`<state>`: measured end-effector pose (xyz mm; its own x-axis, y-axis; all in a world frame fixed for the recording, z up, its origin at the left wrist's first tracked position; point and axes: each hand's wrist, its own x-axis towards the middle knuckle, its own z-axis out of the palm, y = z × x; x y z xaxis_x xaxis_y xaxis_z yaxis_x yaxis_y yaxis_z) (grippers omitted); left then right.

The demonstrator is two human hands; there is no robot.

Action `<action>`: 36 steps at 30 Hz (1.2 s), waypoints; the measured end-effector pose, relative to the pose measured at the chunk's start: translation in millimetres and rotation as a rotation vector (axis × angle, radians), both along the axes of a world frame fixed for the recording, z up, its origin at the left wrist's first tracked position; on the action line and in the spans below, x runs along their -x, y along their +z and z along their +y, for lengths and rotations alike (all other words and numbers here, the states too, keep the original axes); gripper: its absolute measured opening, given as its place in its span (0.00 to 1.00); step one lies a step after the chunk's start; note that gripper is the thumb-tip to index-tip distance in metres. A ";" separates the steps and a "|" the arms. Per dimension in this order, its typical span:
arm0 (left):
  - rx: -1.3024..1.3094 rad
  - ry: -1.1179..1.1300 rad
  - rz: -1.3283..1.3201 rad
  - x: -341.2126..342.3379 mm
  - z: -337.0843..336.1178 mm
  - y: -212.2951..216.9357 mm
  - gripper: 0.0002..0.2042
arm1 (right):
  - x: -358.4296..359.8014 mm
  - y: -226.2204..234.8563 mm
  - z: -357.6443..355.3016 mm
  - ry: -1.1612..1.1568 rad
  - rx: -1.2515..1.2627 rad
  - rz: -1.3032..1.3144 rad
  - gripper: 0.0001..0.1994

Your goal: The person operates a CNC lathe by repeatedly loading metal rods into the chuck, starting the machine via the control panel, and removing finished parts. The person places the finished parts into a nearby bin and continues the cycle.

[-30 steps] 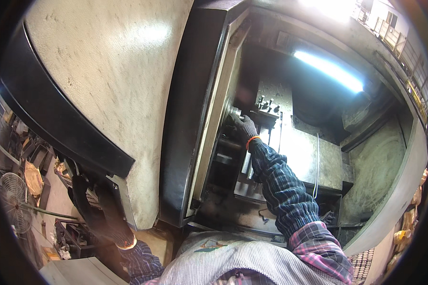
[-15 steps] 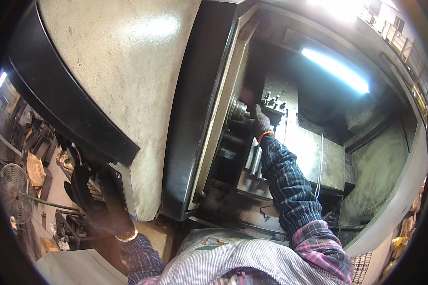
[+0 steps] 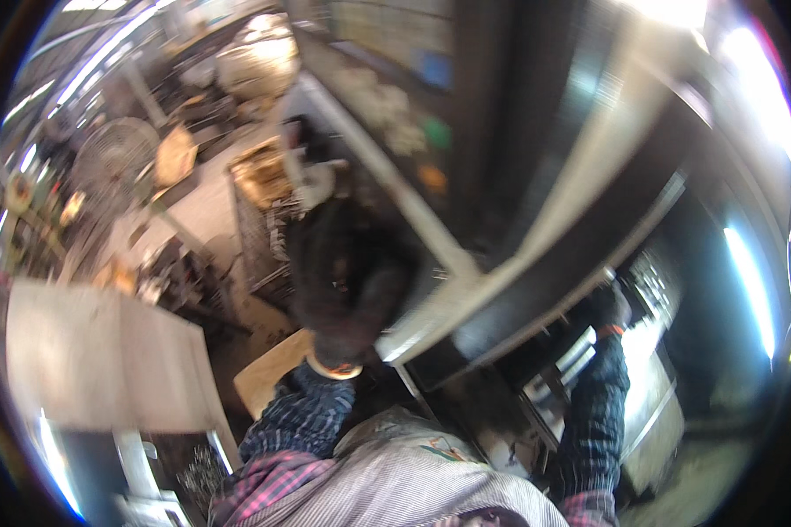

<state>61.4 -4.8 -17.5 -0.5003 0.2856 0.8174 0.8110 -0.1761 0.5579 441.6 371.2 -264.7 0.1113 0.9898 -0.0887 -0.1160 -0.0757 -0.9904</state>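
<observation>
My left hand (image 3: 351, 277), in a dark glove, is raised in front of the machine, beside its pale door frame (image 3: 470, 285). Motion smears its fingers, so their grip is hidden. My right hand (image 3: 613, 306), in a greyish glove, reaches into the machine's interior, close to a tool block with bolts (image 3: 652, 285). Its fingers are blurred too, and whether they hold anything does not show. Bright metal bars (image 3: 576, 353) lie below that hand. Both forearms wear dark striped sleeve covers.
A tube lamp (image 3: 749, 285) shines inside the machine on the right. At the left stand a pale flat-topped cabinet (image 3: 105, 351), a round fan (image 3: 114, 158) and a wire basket (image 3: 259, 233) with metal parts. A light brown board (image 3: 272, 373) lies below my left hand.
The view has swung left, bringing the workshop floor and my left hand toward the middle. My right hand stays inside the machine near the tool block, now farther right in view.
</observation>
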 end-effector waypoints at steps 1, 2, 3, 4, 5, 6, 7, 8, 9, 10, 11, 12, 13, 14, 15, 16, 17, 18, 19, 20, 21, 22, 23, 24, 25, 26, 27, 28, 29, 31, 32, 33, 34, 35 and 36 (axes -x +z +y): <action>0.033 0.015 0.059 2.4 -1.8 2.0 0.35 | 0.4 -0.9 -0.7 0.088 0.003 0.043 0.21; 0.062 0.060 0.125 4.8 -3.8 3.8 0.35 | 1.5 -1.3 -2.9 0.060 -0.013 -0.010 0.22; 0.071 0.083 0.143 5.4 -5.1 5.5 0.35 | 4.3 -0.7 -4.6 0.063 -0.009 -0.004 0.23; 0.093 0.116 0.157 6.2 -6.0 6.9 0.35 | 7.7 -0.8 -7.3 0.069 0.014 0.067 0.23; 0.081 0.100 0.173 7.6 -7.0 8.4 0.36 | 11.2 -1.1 -9.5 0.043 0.005 0.038 0.24; 0.083 0.114 0.181 7.7 -7.4 9.4 0.36 | 14.7 -2.7 -11.3 0.077 -0.096 -0.075 0.25; 0.091 0.119 0.189 7.7 -7.8 10.4 0.37 | 14.8 -4.3 -12.7 0.090 -0.303 -0.329 0.25; 0.085 0.128 0.180 7.3 -7.9 11.3 0.37 | 17.3 -8.0 -11.7 -0.009 -0.593 -0.661 0.26; 0.084 0.133 0.170 6.9 -8.2 12.1 0.37 | 12.3 -11.1 -12.0 -0.072 -0.812 -1.137 0.27; 0.096 0.136 0.163 6.4 -8.3 12.9 0.37 | 9.1 -14.5 -7.2 -0.009 -0.733 -1.112 0.27; 0.091 0.150 0.181 6.2 -8.8 13.8 0.36 | 2.7 -18.6 -3.5 0.025 -0.676 -1.226 0.27; 0.104 0.161 0.200 6.4 -9.2 14.7 0.35 | -2.9 -22.4 2.1 0.085 -0.716 -1.194 0.26; 0.096 0.171 0.216 7.0 -9.9 15.6 0.35 | -6.5 -27.9 6.3 0.145 -0.584 -0.970 0.26; 0.114 0.147 0.217 7.6 -10.5 16.3 0.34 | -9.0 -30.9 12.9 0.149 -0.477 -0.808 0.26; 0.109 0.130 0.221 8.2 -11.1 16.9 0.34 | -8.1 -33.3 18.9 0.150 -0.358 -0.725 0.26; 0.131 0.117 0.233 9.0 -11.8 17.2 0.33 | -6.8 -33.5 23.3 0.047 -0.151 -0.338 0.28; 0.137 0.137 0.258 9.0 -12.2 17.3 0.32 | -4.2 -32.8 24.2 0.040 -0.108 -0.204 0.30; 0.169 0.153 0.289 9.1 -12.5 16.9 0.31 | 0.5 -29.7 24.6 0.046 -0.095 -0.246 0.30; 0.186 0.162 0.295 7.8 -12.5 16.0 0.30 | 3.8 -24.7 21.4 0.033 -0.093 -0.327 0.31; 0.171 0.132 0.213 6.4 -12.8 14.5 0.29 | 9.2 -20.5 14.9 0.112 -0.065 -0.127 0.30; 0.142 0.136 0.179 4.7 -12.0 12.7 0.29 | 15.1 -14.9 7.8 0.093 -0.007 0.037 0.30; 0.116 0.118 0.141 3.7 -11.2 10.9 0.29 | 17.8 -8.5 -1.8 0.138 -0.121 -0.070 0.25; 0.093 0.080 0.098 0.6 -8.9 8.4 0.29 | 22.4 -2.3 -8.8 0.139 -0.191 -0.191 0.21; 0.121 0.119 0.146 -2.4 -9.5 6.4 0.28 | 24.8 5.5 -13.4 0.129 -0.247 -0.321 0.18; 0.148 0.146 0.196 -3.6 -10.2 5.4 0.27 | 33.4 10.5 -13.5 0.188 -0.092 0.040 0.20; 0.125 0.171 0.191 -6.3 -8.9 4.0 0.25 | 37.6 13.9 -16.9 0.137 -0.072 0.012 0.20; 0.103 0.196 0.184 -8.9 -7.5 2.4 0.23 | 30.0 24.3 -16.0 0.218 -0.126 -0.349 0.21; 0.146 0.262 0.270 -9.3 -6.8 1.6 0.22 | 35.2 24.7 -19.0 0.190 -0.119 -0.321 0.24; 0.154 0.327 0.370 -8.6 -5.9 1.0 0.20 | 36.1 28.0 -22.3 0.190 -0.034 -0.159 0.29; 0.152 0.237 0.253 -5.7 -2.6 -1.8 0.19 | 31.8 39.5 -33.3 0.165 -0.037 -0.455 0.30; 0.096 0.203 0.282 -4.8 -0.3 -4.5 0.16 | 25.5 51.5 -38.7 0.151 -0.442 -0.898 0.31; 0.096 0.209 0.307 -2.6 1.9 -7.2 0.14 | 21.6 62.6 -48.9 0.165 -0.466 -1.019 0.32; 0.149 0.229 0.365 -0.6 -0.4 -8.1 0.12 | 18.4 76.1 -60.4 0.136 -0.477 -0.970 0.33; 0.161 0.216 0.336 0.5 -0.4 -10.2 0.11 | 9.4 92.3 -77.0 0.168 -0.238 -0.680 0.33; 0.132 0.184 0.261 2.8 -0.1 -10.4 0.11 | -1.4 109.8 -95.4 0.189 -0.083 -0.544 0.34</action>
